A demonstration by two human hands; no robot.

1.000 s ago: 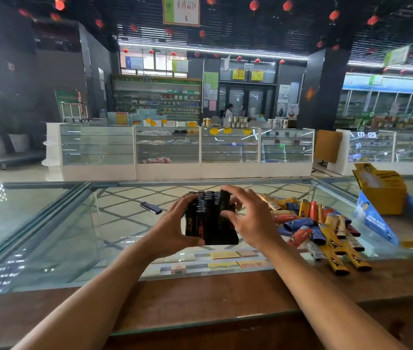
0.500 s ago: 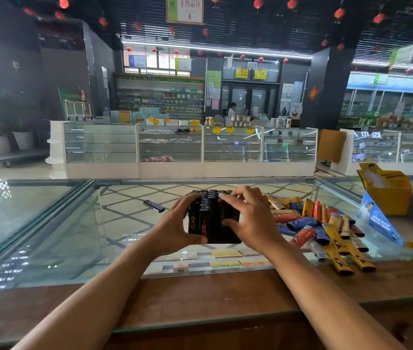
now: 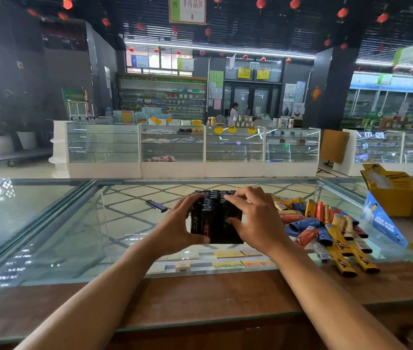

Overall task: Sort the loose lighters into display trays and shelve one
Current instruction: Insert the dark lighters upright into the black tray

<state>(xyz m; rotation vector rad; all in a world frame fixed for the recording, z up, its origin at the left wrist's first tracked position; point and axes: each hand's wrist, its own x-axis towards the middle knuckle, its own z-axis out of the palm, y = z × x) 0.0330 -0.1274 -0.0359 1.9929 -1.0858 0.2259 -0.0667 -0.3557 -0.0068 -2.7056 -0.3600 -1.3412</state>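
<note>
A black display tray packed with upright dark lighters stands on the glass counter top. My left hand grips its left side, thumb along the lower front edge. My right hand holds its right side, fingers spread over the lighter tops. A pile of loose lighters in yellow, blue and red lies just right of the tray. One dark lighter lies alone on the glass to the left.
A yellow display box and a blue carton stand at the far right. A wooden ledge runs along the near edge. White glass showcases stand across the aisle.
The tray has been set down level on the glass and sits slightly lower. My right fingers have spread over the tops of the lighters.
</note>
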